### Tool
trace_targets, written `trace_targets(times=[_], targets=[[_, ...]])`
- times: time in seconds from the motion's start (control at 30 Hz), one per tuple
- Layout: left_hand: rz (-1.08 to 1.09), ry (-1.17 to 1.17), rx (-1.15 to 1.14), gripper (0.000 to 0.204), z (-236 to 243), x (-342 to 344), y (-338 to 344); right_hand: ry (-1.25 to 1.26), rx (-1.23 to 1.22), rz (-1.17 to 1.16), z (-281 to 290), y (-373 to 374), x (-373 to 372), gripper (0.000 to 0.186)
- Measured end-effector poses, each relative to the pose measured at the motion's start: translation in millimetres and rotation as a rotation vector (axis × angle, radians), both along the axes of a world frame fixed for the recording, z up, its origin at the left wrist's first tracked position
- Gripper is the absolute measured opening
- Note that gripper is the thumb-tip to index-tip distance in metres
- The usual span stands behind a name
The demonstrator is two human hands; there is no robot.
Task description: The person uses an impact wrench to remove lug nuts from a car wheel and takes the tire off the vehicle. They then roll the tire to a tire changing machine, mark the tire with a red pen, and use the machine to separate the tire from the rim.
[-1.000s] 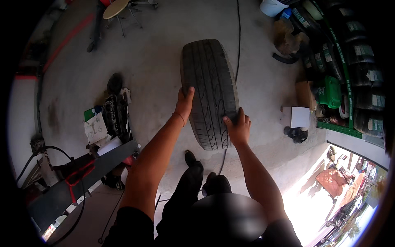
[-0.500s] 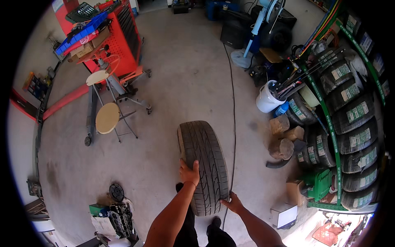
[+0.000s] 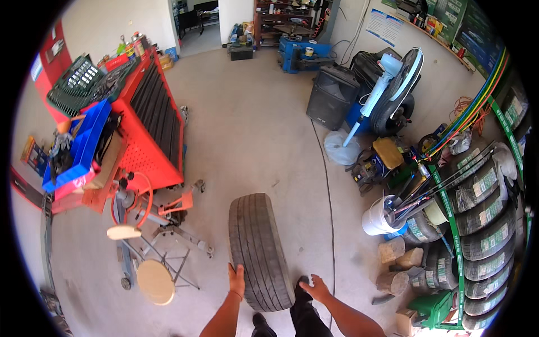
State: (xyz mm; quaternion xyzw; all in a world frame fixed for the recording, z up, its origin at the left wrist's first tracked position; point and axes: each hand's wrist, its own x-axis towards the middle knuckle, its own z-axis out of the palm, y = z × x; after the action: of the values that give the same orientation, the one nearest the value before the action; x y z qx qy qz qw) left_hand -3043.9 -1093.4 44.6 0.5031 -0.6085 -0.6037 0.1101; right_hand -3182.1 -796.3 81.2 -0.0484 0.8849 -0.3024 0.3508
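A worn black tyre [image 3: 257,253] stands upright on its tread on the concrete floor, just ahead of my feet. My left hand [image 3: 236,282] rests against its near left side, thumb and fingers stretched out along the edge. To the right of the tyre, my right hand [image 3: 316,288] hangs above my shoe with its fingers apart, clear of the rubber and holding nothing.
A round stool [image 3: 155,282] and a red tool cabinet [image 3: 147,126] stand to the left. On the right are a white bucket [image 3: 377,219] of rods, wood blocks [image 3: 392,282] and a green tyre rack [image 3: 447,210]. A black cable [image 3: 329,208] crosses the floor beside the tyre.
My right hand has come off the tyre, while my left has slid to its side. The tyre has turned on its tread, and the view has shifted toward the far end of the room.
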Motion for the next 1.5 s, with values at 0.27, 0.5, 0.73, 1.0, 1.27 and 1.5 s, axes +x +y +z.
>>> trace_targets(times=[0.27, 0.5, 0.73, 1.0, 1.27, 1.5], targets=[[0.146, 0.149, 0.361, 0.08, -21, -256, -237, 0.062, -0.531, -0.058, -56, -303, -300, 0.08], [-0.158, -0.244, -0.305, 0.103, 4, -472, -304, -0.382, -0.398, -0.043, -99, -400, -475, 0.082], [-0.073, 0.252, 0.284, 0.088, 23, -727, -577, -0.296, -0.379, -0.145, -89, -568, -670, 0.09], [-0.552, -0.146, -0.464, 0.098, 2, -871, -681, -0.378, -0.462, -0.33, -63, -781, -875, 0.085], [-0.305, -0.004, -0.231, 0.083, 11, -1196, -921, -0.427, -0.496, -0.274, -80, -951, -1191, 0.078], [-0.476, -0.222, -0.437, 0.1, 35, -1321, -1035, -0.344, -0.319, 0.049, -91, -1048, -1254, 0.093]])
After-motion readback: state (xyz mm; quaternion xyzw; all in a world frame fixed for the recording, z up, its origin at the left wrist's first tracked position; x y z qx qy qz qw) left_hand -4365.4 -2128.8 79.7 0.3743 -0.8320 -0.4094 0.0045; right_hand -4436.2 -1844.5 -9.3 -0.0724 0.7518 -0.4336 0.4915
